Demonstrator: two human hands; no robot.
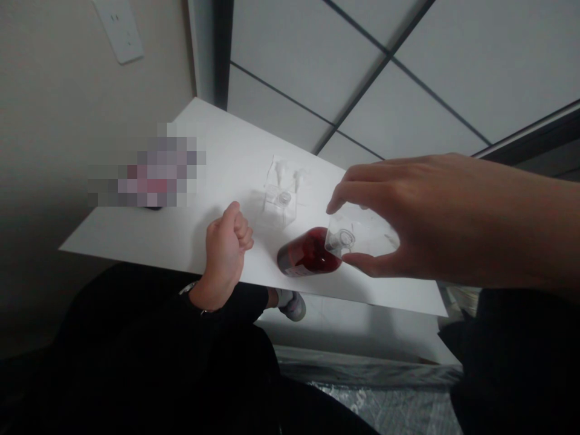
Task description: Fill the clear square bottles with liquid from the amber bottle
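My right hand point(421, 220) is raised above the white table point(149, 235), its thumb and fingers curled round a small clear bottle point(357, 237) held on its side. Just below that bottle stands a bottle of dark red liquid point(307, 254) near the table's front edge. My left hand point(225, 254) rests on the table as a closed fist with nothing visible in it, left of the red bottle. A second clear square bottle point(280, 208) stands on the table behind my left hand, with two clear pump heads point(290, 175) lying beyond it.
A blurred-out pinkish object point(149, 172) sits at the table's left side. A wall with a socket plate point(118, 27) is at the left, and a panelled sliding door point(362, 72) is behind the table. My dark-clothed lap point(158, 362) is under the table's front edge.
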